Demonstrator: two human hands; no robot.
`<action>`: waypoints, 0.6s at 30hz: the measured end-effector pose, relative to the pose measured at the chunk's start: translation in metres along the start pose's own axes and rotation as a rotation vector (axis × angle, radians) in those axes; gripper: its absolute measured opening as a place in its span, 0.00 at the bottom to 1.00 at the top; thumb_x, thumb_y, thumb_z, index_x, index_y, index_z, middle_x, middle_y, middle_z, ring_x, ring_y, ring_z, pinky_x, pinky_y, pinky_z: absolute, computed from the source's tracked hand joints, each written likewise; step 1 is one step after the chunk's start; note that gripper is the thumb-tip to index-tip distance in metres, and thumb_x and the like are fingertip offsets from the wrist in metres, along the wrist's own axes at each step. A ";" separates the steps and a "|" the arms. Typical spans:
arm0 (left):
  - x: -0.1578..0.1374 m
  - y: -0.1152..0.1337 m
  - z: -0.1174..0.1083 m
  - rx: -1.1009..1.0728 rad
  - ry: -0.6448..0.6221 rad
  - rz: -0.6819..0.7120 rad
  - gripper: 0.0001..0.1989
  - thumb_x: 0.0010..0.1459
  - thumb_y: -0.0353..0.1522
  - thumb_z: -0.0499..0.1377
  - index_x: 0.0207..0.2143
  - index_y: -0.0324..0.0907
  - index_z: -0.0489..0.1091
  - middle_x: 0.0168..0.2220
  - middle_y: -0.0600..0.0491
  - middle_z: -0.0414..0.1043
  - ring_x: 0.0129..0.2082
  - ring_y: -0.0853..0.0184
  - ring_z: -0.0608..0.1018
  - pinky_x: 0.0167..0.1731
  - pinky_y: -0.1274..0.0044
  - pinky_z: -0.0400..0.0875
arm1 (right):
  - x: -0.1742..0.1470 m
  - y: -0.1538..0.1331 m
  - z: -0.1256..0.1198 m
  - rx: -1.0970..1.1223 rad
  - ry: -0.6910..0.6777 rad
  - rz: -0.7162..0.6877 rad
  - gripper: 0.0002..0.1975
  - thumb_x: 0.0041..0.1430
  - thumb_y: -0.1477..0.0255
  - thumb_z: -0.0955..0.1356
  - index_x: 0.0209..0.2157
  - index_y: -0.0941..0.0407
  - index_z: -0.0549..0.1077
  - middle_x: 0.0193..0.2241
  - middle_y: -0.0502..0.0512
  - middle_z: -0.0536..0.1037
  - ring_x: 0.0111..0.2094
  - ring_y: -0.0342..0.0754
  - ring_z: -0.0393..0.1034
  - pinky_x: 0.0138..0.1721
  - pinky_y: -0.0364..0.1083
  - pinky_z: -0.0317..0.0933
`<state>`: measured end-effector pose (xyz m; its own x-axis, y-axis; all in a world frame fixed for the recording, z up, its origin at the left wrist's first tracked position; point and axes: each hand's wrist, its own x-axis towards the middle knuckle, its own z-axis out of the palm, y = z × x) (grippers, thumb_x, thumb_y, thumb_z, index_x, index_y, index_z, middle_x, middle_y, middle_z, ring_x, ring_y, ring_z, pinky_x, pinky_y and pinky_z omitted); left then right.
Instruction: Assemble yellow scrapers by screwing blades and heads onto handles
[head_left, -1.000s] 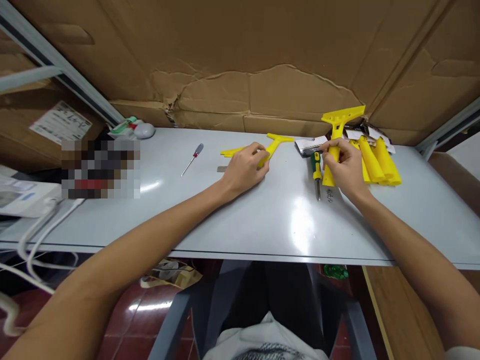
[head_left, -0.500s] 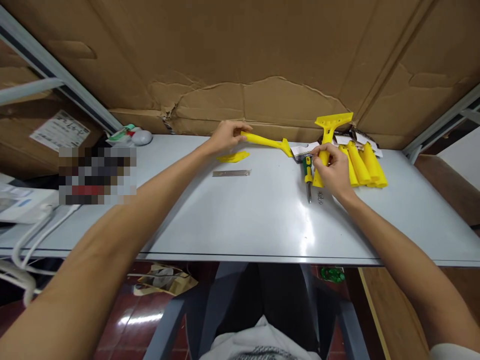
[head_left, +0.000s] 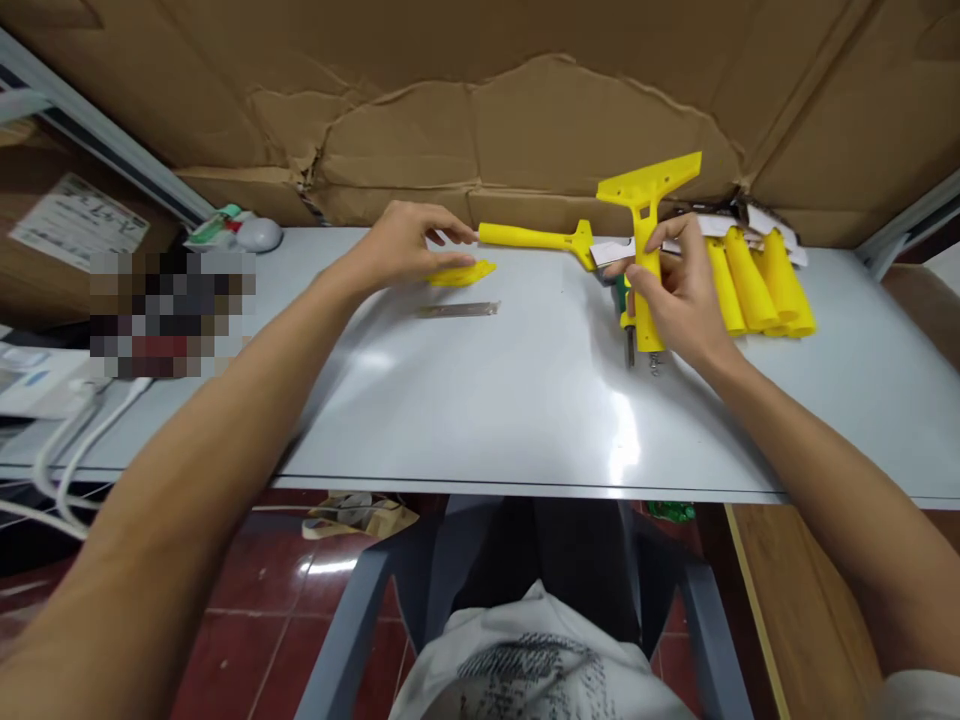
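The right hand and the yellow scraper in it hid much of a green-and-yellow screwdriver, and I couldn't count the tiny metal bits near the scraper's lower end. The left hand covered part of a yellow piece. Leftward on the desk, a dark heap was only blurred squares. The box label was unreadable, and the shirt was cut off below.

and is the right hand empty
No, the right hand holds a yellow scraper by its handle.
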<state>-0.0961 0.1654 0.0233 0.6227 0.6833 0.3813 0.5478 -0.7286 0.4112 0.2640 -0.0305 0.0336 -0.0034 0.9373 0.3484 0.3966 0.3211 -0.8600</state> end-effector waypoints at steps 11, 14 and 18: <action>-0.042 0.118 0.030 -0.682 0.106 -0.010 0.30 0.64 0.60 0.67 0.52 0.46 0.81 0.45 0.49 0.85 0.37 0.66 0.86 0.37 0.72 0.85 | -0.023 -0.032 0.022 0.210 -0.331 0.185 0.30 0.61 0.53 0.79 0.51 0.45 0.60 0.34 0.47 0.84 0.19 0.44 0.71 0.21 0.48 0.66; -0.046 0.134 0.034 -0.728 0.089 -0.025 0.27 0.60 0.57 0.72 0.45 0.44 0.82 0.39 0.51 0.84 0.30 0.69 0.83 0.31 0.74 0.83 | -0.026 -0.036 0.024 0.235 -0.386 0.238 0.28 0.61 0.53 0.78 0.51 0.46 0.63 0.39 0.50 0.85 0.20 0.43 0.73 0.22 0.48 0.70; -0.050 0.136 0.032 -0.688 -0.006 -0.022 0.27 0.60 0.57 0.72 0.41 0.42 0.83 0.33 0.51 0.83 0.28 0.68 0.82 0.31 0.73 0.81 | -0.026 -0.031 0.027 0.295 -0.358 0.235 0.37 0.59 0.53 0.80 0.61 0.43 0.62 0.36 0.49 0.83 0.31 0.49 0.81 0.30 0.49 0.76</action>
<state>-0.0348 0.0307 0.0339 0.6194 0.6961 0.3630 0.0820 -0.5172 0.8519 0.2274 -0.0615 0.0412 -0.2793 0.9598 0.0286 0.1489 0.0727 -0.9862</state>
